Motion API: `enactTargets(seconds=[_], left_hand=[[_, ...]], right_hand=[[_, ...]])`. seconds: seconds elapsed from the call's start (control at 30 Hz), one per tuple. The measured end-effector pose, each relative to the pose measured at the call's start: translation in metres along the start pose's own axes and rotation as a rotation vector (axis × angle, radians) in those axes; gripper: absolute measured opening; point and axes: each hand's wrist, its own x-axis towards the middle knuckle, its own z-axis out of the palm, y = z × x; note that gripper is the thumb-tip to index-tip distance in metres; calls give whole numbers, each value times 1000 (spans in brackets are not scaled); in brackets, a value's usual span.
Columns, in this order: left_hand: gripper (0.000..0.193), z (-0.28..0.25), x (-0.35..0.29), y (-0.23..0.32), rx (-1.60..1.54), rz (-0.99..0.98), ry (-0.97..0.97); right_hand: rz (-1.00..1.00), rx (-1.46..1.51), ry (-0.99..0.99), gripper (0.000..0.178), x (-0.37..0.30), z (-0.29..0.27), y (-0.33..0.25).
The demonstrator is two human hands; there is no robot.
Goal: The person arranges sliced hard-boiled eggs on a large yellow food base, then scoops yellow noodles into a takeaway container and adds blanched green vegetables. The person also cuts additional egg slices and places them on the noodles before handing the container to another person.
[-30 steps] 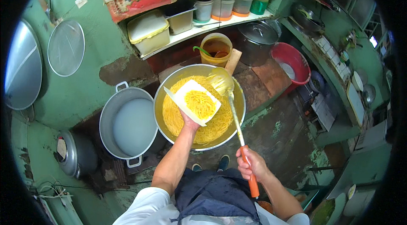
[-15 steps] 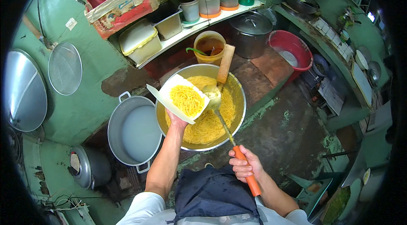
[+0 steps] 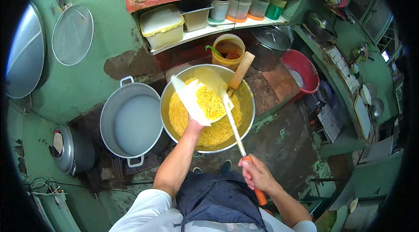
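Note:
My left hand (image 3: 197, 126) holds a white takeaway box (image 3: 187, 98) from below, its lid flap raised on the left. Yellow noodles (image 3: 212, 104) fill the box, tilted over a large metal basin (image 3: 250, 122) that holds more of the same noodles (image 3: 179, 117). My right hand (image 3: 256, 173) is closed round the orange handle of a long ladle (image 3: 235, 129). Its far end reaches the box's right edge, where its head is hard to make out. A broad wooden paddle (image 3: 241, 70) leans in the basin at the far right.
Left of the basin stands a big pot (image 3: 104, 120) of cloudy liquid, with a lidded pot (image 3: 78, 151) beyond. Behind are a yellow bucket (image 3: 222, 60) of dark liquid, another lidded pot (image 3: 266, 50) and a red tub (image 3: 312, 74). A shelf (image 3: 192, 37) carries several containers.
The takeaway box has moved slightly right and tilted further. The ladle's handle has swung more upright, its far end now at the box's right edge. My view has shifted.

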Motion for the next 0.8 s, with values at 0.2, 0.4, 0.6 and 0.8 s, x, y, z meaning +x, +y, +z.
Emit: enactTargets(seconds=[0.2, 0.4, 0.6, 0.8], left_hand=[[58, -25, -37, 38, 71, -4, 92], [59, -59, -98, 98, 180, 109, 230], [60, -74, -132, 114, 214, 157, 298], [61, -81, -144, 113, 226, 159, 325]], right_hand=[[60, -60, 166, 32, 26, -34, 7], [134, -368, 296, 32, 96, -36, 43], [446, 681, -99, 31, 141, 11, 75], [369, 1689, -632, 30, 148, 33, 92]])
